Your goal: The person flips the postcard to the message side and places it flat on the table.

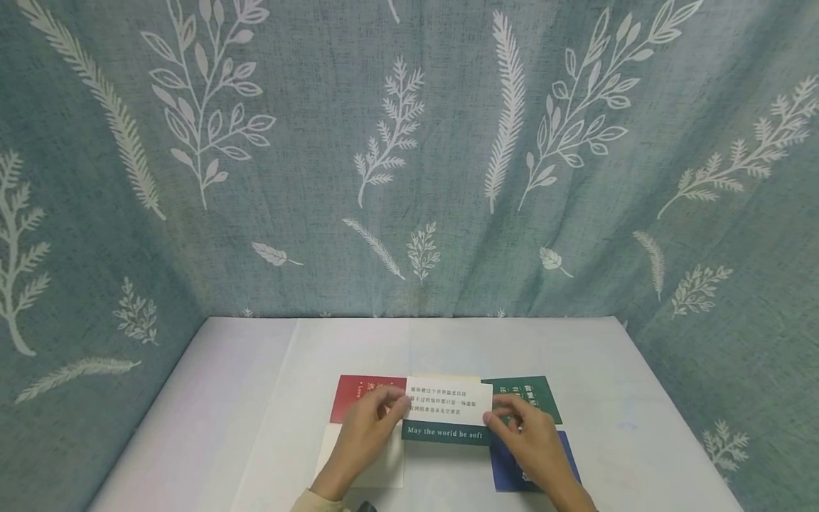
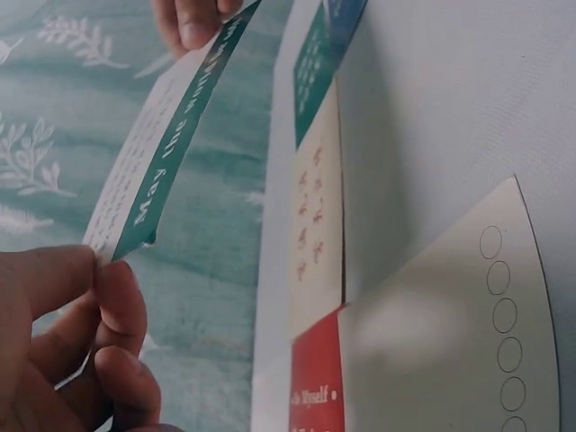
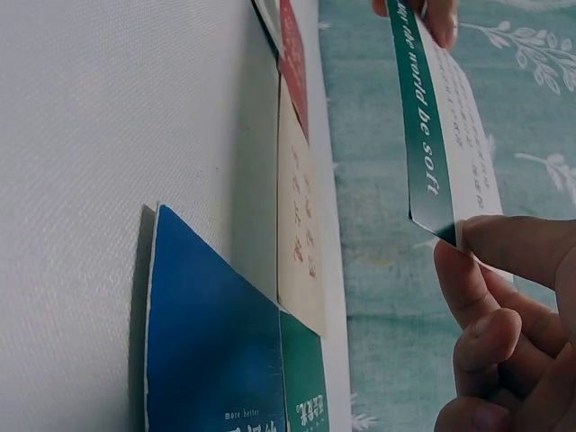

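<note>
Both hands hold up a white card [image 1: 448, 402] with dark printed lines and a green band reading "May the world be soft". My left hand [image 1: 369, 430] pinches its left end between thumb and fingers. At the right end, the thumb and fingers of my right hand [image 1: 530, 437] pinch it. The card is above the table, as both wrist views show. Below lie a red card [image 1: 350, 400], a green card [image 1: 544, 400], a blue card [image 1: 512, 469] and a cream card [image 1: 384, 466]. Another cream card [image 2: 317, 216] with brown writing is mostly hidden by the held card in the head view.
A white table [image 1: 269, 398] lies under the cards. Blue-green curtains [image 1: 307, 142] with white leaf prints stand behind it and along both sides. The cream card at front left shows a row of printed circles [image 2: 506, 315] in the left wrist view.
</note>
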### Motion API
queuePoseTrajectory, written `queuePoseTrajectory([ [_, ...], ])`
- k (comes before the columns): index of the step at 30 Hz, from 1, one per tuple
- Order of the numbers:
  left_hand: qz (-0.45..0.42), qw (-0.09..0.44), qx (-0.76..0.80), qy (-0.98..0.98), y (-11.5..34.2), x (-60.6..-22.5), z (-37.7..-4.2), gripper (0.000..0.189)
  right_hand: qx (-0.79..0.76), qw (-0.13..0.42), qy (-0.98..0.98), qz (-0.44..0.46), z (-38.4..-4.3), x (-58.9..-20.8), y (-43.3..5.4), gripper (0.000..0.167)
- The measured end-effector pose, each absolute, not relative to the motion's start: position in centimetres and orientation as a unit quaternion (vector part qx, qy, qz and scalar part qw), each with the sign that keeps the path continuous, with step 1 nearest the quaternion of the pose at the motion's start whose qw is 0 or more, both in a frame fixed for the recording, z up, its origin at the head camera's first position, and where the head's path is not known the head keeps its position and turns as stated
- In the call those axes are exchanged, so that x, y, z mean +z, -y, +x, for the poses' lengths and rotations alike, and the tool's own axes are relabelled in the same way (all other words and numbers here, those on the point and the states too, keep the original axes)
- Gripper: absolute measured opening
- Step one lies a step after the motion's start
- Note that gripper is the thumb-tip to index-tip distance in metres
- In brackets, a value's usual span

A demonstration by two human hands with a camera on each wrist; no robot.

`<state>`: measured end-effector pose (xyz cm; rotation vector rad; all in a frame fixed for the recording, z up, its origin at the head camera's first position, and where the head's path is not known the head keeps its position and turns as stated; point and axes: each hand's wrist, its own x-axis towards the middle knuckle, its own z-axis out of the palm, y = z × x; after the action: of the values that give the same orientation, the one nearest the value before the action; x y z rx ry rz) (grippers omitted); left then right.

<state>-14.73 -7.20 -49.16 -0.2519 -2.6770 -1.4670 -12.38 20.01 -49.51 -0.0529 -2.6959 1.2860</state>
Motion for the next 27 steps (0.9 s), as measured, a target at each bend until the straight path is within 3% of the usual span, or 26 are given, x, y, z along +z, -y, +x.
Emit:
queuePoseTrajectory([
  [14,-0.102,-0.032,-0.542,0.834,7.6,-49.2,-14.2,0.028,0.458,0.042,0.888,0.01,-12.0,-49.4,-20.5,0.017],
  [21,-0.132,-0.02,-0.527,0.84,8.1,-49.4,-13.8,0.029,0.483,0.024,0.875,0.004,-11.6,-49.9,-20.8,0.008],
  [27,-0.167,-0.018,-0.513,0.842,8.6,-50.0,-13.5,0.027,0.498,0.035,0.867,0.005,-11.4,-50.0,-21.3,0.015],
])
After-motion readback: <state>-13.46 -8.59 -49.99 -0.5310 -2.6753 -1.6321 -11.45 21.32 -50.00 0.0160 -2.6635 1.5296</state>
